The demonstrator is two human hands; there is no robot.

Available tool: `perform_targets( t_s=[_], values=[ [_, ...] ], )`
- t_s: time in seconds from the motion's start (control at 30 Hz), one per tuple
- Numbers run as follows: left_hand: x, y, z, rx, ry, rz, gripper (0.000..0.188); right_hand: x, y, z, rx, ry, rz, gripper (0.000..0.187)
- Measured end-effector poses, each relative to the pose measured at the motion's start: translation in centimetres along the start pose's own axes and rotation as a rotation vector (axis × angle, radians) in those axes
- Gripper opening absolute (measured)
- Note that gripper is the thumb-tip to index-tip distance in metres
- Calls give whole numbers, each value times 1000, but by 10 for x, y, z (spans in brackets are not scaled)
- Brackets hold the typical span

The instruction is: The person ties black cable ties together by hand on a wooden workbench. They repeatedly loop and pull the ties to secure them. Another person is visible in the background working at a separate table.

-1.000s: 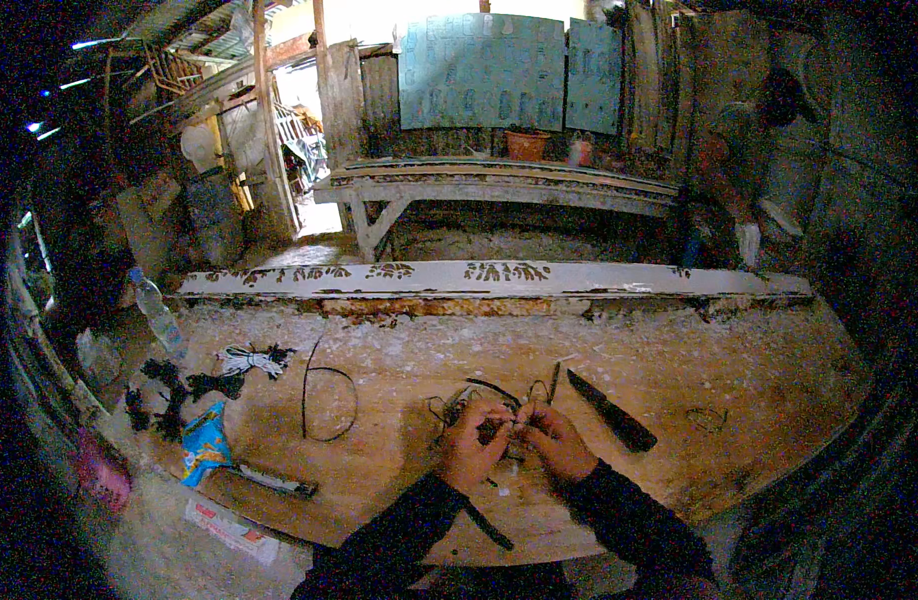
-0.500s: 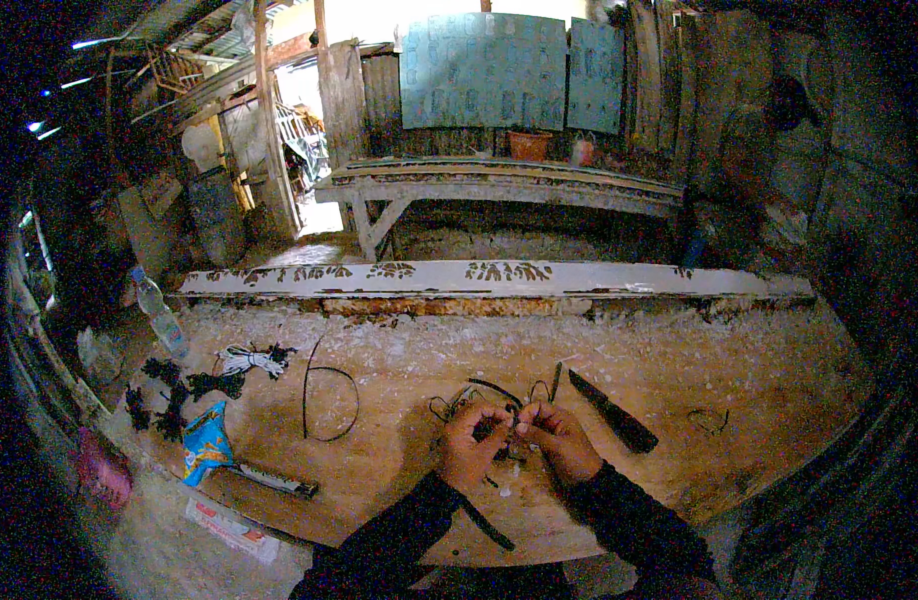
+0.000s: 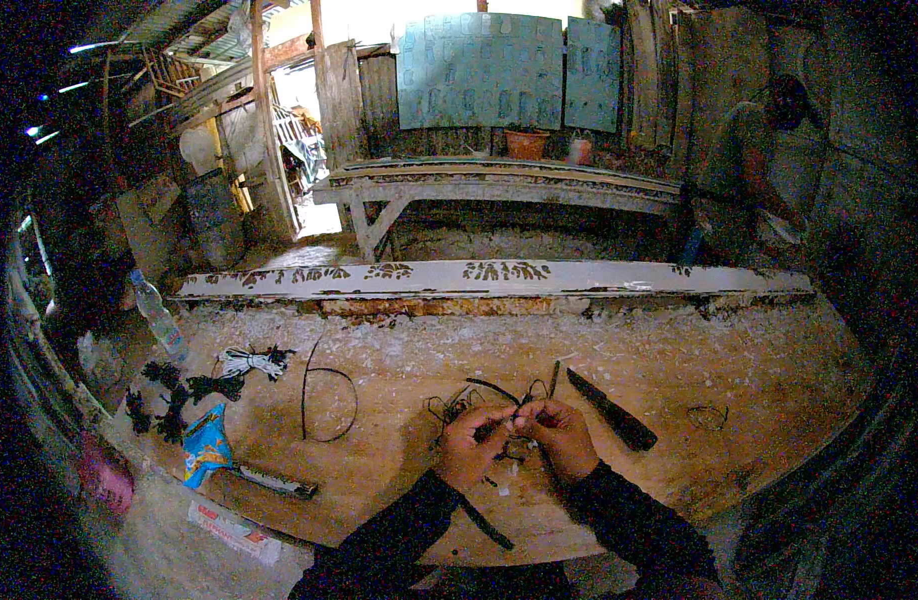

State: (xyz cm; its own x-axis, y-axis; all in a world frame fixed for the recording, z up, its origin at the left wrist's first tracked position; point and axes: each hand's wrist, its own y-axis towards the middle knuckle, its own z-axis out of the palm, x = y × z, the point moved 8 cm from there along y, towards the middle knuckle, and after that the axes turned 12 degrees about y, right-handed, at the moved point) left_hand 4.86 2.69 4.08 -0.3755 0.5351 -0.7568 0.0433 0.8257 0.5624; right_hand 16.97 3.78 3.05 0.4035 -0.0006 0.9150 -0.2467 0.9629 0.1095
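Over the wooden tabletop, my left hand (image 3: 466, 445) and my right hand (image 3: 563, 438) are close together with thumbs and fingers pinched. Between the fingertips is a thin dark cord (image 3: 516, 411); its fine detail is too small to make out. Dark looped strands (image 3: 446, 408) lie just behind my left hand, and a flat black strip (image 3: 493, 388) reaches toward the fingers. Another black strip (image 3: 487, 525) rests beside my left forearm. To the right of my right hand lies a dark, tapered, knife-like tool (image 3: 613, 410).
Left on the table (image 3: 779, 400) are a curled cord (image 3: 355, 402), black cord bundles (image 3: 169, 415), a white bundle (image 3: 254, 362), a blue packet (image 3: 207, 446) and a plastic bottle (image 3: 159, 315). A white-painted board (image 3: 429, 285) runs along the far edge. Another person (image 3: 754, 150) is at the back right.
My fingertips have shifted slightly around the cord, and the right hand's fingers sit a little closer to the left's. At the back right, the other person has become easier to see.
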Motion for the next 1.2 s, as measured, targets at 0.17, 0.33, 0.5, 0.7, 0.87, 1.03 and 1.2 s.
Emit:
perform_targets(
  t_s=[0.17,0.33,0.5,0.7,0.87,1.03,1.2],
  values=[
    [10,-3,1,37,-120,-143,20,-2,2,2,50,75,-23,8],
    [22,-3,10,146,-116,-242,20,-5,2,1,48,107,-4,9],
    [17,-2,4,24,-158,-128,20,-2,3,2,81,71,-56,10],
    [15,-2,6,115,-145,-192,20,-5,2,-2,59,88,-4,7],
    [19,-3,11,179,-225,-283,22,-3,3,0,91,57,-34,8],
    [16,-1,11,201,-199,-277,22,0,3,-2,89,42,-74,13],
    [20,-3,13,223,-204,-321,21,1,3,-2,49,80,-70,15]
  ],
)
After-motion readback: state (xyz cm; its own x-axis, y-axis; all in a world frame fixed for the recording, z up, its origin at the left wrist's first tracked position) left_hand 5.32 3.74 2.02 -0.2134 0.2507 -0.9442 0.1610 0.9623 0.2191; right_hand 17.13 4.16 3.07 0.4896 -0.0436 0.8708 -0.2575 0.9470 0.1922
